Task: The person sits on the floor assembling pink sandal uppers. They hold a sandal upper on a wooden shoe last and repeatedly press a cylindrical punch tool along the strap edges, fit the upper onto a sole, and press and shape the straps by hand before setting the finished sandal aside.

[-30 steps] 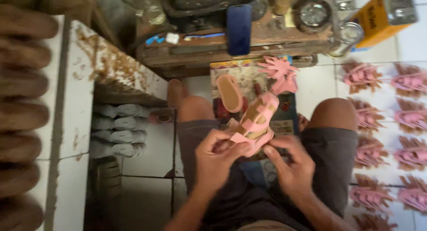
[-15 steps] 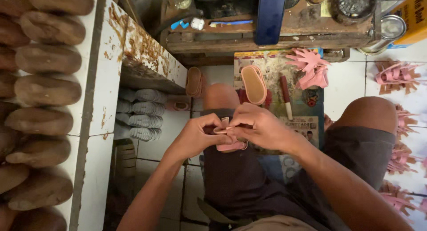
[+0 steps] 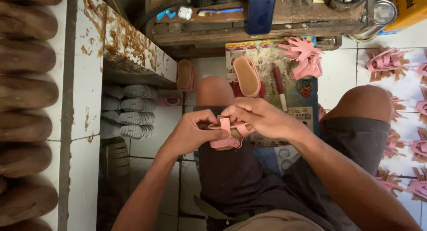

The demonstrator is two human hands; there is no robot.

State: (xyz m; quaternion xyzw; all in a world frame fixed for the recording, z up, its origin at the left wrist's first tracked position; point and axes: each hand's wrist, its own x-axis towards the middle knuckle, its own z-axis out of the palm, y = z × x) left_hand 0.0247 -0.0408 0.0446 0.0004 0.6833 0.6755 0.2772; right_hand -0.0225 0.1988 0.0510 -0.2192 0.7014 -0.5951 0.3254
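Note:
Over my lap, both hands grip a small pink sandal [image 3: 226, 140] with thin straps. My left hand [image 3: 192, 132] holds its left side from below. My right hand [image 3: 257, 117] closes over the top and pinches a strap. Part of the sandal is hidden under my fingers. Beyond my left knee, a pink sandal with a tan sole [image 3: 247, 76] lies bottom up on a printed sheet [image 3: 267, 66].
Pink cut strap uppers [image 3: 305, 58] lie on the sheet, more of them [image 3: 386, 61] on the white tiled floor at right. A wooden workbench [image 3: 267, 22] with tins stands ahead. Brown shoe lasts [image 3: 26, 93] line the left shelf; grey soles [image 3: 133, 111] are stacked beneath.
The sandal came down from upright in front of me to lie low over my lap, both hands closing over it. The view shifted right and nearer.

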